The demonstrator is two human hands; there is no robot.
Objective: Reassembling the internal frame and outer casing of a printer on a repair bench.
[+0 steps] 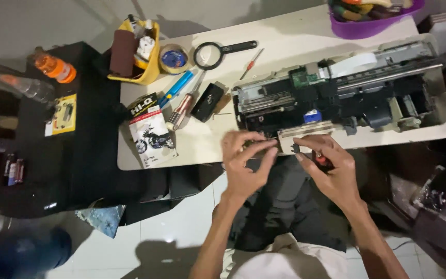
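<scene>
At the near edge of the white table [202,150], both hands work just in front of the opened printer mechanism [336,93], which lies lengthwise across the tabletop, covers off. Left hand [243,160]: fingers curled, pinching a small dark part [262,141], too small to identify. Right hand [329,165]: partly closed around a red-handled tool [320,159], fingertips on a small black piece [296,149]. Magnifying glass [210,54], tape roll [174,58] and a small screwdriver [251,63] lie farther back, within reach.
</scene>
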